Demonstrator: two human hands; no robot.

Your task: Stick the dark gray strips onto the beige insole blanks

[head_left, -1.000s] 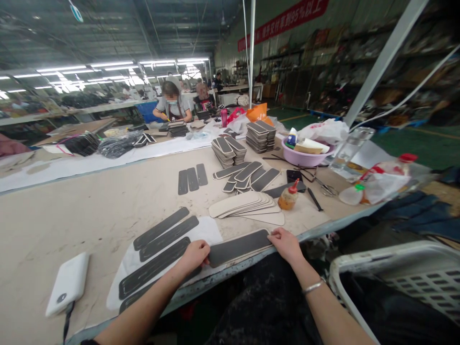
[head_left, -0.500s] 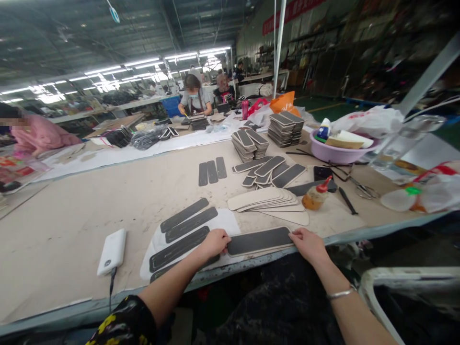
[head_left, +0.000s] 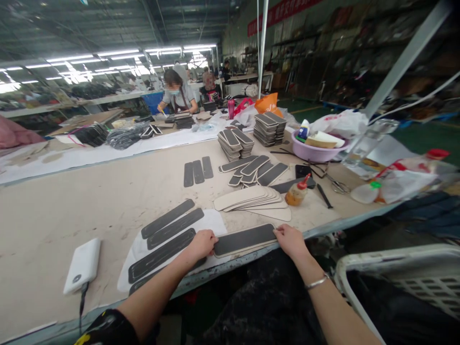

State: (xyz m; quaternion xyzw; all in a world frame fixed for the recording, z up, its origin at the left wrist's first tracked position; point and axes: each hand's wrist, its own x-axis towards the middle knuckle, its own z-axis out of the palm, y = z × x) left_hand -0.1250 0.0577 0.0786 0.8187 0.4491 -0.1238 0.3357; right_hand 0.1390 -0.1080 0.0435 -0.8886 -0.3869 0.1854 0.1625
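A long dark grey strip with rounded corners (head_left: 246,239) lies on a slightly larger beige piece at the table's front edge. My left hand (head_left: 201,244) pinches its left end between thumb and fingers. At the opposite end, my right hand (head_left: 290,238) grips the corner with fingertips closed. Left of them, several dark strips (head_left: 161,256) with shiny streaks rest on a white sheet (head_left: 215,223), partly hidden by my left forearm. Just beyond the held strip, beige pieces (head_left: 251,199) are fanned out beside a bottle of amber liquid with a red nozzle (head_left: 297,192).
Stacked dark-topped pieces (head_left: 235,143) and a purple basin (head_left: 319,151) stand farther back. Scissors (head_left: 338,184) and a black tool (head_left: 324,196) lie on the right. A white power bank (head_left: 83,266) sits at left; a white plastic crate (head_left: 406,258) is below right. A co-worker (head_left: 178,93) works across the table.
The view has turned right, so the table and its things appear farther left. Both hands stay at the ends of the dark strip, with little change in their grip.
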